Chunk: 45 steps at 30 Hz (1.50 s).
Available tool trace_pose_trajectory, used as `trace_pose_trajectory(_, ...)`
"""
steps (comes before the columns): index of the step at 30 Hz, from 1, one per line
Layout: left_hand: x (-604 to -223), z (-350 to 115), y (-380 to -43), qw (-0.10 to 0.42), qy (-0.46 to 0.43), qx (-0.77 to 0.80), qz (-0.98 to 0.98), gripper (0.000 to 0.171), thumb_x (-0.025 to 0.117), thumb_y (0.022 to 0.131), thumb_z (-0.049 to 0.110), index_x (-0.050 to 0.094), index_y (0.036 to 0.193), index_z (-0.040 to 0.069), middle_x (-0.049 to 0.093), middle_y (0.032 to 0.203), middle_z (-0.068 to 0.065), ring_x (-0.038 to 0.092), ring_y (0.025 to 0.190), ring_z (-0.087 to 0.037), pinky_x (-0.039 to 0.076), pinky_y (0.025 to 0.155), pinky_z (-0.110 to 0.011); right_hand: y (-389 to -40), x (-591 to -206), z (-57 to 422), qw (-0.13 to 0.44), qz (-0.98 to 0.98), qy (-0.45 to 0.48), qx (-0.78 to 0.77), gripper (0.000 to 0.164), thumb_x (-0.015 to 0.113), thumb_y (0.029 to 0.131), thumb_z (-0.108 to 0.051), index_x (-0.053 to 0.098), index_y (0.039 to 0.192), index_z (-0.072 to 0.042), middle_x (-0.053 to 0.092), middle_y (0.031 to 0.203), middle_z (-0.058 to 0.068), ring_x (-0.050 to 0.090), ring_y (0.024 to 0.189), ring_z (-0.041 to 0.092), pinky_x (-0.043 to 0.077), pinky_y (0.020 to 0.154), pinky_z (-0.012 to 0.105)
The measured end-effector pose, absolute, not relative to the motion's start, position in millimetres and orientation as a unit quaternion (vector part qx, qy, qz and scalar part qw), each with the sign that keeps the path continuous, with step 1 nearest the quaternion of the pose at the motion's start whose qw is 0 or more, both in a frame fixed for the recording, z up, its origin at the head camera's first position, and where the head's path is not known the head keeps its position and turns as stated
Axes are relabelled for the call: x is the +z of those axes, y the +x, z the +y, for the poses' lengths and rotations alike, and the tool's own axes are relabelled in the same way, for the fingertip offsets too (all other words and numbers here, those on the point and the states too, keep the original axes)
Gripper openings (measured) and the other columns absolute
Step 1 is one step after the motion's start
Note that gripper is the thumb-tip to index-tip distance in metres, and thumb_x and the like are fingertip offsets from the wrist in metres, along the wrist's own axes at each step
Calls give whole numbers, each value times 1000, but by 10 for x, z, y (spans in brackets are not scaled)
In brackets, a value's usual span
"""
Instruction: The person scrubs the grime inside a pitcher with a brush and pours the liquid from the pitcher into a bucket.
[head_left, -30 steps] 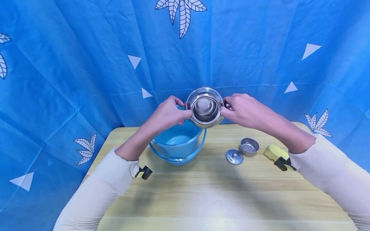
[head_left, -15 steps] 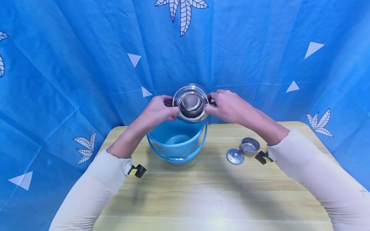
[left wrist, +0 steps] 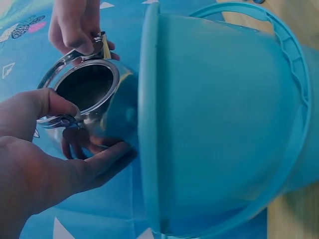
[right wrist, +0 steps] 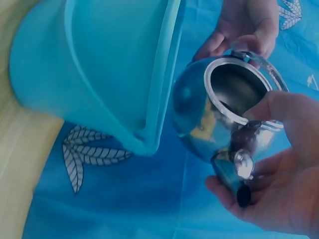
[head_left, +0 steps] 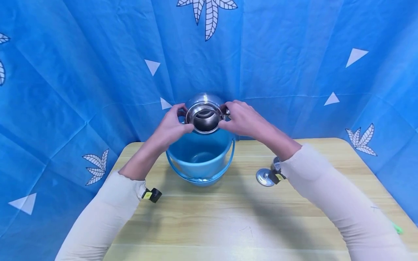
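A shiny metal teapot [head_left: 205, 98] hangs above the back part of the light-blue bucket [head_left: 200, 169], its lidless round mouth turned toward me. My left hand [head_left: 173, 124] grips one side: the thumb lies at the rim near the handle joint and the fingers curl under the body. On the other side my right hand [head_left: 240, 117] holds it, thumb at the rim and fingers around the spout [right wrist: 230, 174]. In the right wrist view, the teapot's bail handle [right wrist: 273, 74] is folded down beside the mouth. Inside the teapot it looks dark; any contents cannot be made out.
On the wooden table [head_left: 202, 217], a metal lid [head_left: 264, 177] lies right of the bucket, beside a small metal strainer cup [head_left: 276, 163] partly covered by my right wrist. A bright green item [head_left: 396, 228] peeks past the right sleeve. Blue curtain [head_left: 277, 72] hangs behind.
Both hands have carried the teapot left, from beside the bucket's right rim to over the bucket, and its mouth has tipped. My right forearm now hides the yellow sponge-like block seen earlier.
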<state>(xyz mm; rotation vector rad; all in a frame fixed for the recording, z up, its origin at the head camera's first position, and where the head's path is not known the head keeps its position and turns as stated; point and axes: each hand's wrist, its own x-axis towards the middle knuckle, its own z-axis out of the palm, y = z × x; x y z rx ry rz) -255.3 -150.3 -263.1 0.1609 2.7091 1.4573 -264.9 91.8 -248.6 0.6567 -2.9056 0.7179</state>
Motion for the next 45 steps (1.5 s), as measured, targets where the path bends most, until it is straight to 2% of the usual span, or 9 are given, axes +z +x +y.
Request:
trace_pose_trajectory(4,-2702,-1520,-2558,6,51,479,876,84,70,90,9,25,160,12,40,158,-15,50,132,-35,50,111,-54,-2651,-2486,823,21,-947,181,265,59,71,90,-29,58,139,1,65,122,14,58,100,28,50,75,36)
trace_pose_trajectory(10,-2825,-1541,-2555,-13,64,468,881,84,71,91,9,25,162,13,41,159,-15,54,131,-37,52,109,-53,-2653,-2493,752,-42,-951,149,269,60,74,90,-28,57,141,-1,64,115,13,57,100,28,47,76,35)
trace_pose_trajectory(13,-2884,-1547,-2549,-25,73,459,885,85,71,90,9,26,162,14,42,159,-15,56,130,-39,53,108,-53,-2668,-2507,754,-70,-950,151,266,65,73,91,-26,51,146,0,63,125,13,57,108,29,50,85,37)
trace_pose_trajectory(16,-2934,-1556,-2542,-38,81,453,887,86,72,89,9,25,162,14,42,158,-16,57,130,-40,53,107,-53,-2688,-2537,763,-73,-949,168,255,67,71,92,-24,46,148,2,58,139,15,55,118,29,51,98,41)
trace_pose_trajectory(19,-2981,-1572,-2537,-47,81,447,890,87,73,89,9,25,161,15,41,159,-16,57,130,-41,54,106,-54,-2702,-2585,752,-62,-951,187,240,67,71,93,-24,46,149,3,55,144,17,51,124,30,50,104,43)
trace_pose_trajectory(26,-3073,-1625,-2525,-56,74,440,893,89,74,88,7,24,161,17,40,161,-16,58,133,-45,55,103,-54,-2687,-2710,692,-32,-952,197,234,66,72,93,-25,48,149,1,54,143,19,49,126,31,52,104,44)
trace_pose_trajectory(33,-3119,-1655,-2509,-84,80,433,894,88,73,89,7,25,161,19,40,162,-16,58,135,-45,54,105,-54,-2691,-2810,654,4,-947,208,245,62,74,93,-23,49,146,-1,53,143,18,50,127,31,51,108,44)
trace_pose_trajectory(45,-3218,-1758,-2490,-122,109,445,880,87,71,90,2,24,162,17,38,163,-20,54,140,-47,50,107,-54,-2693,-2984,598,97,-925,265,255,52,75,91,-18,55,136,-2,58,138,17,51,126,31,48,110,46)
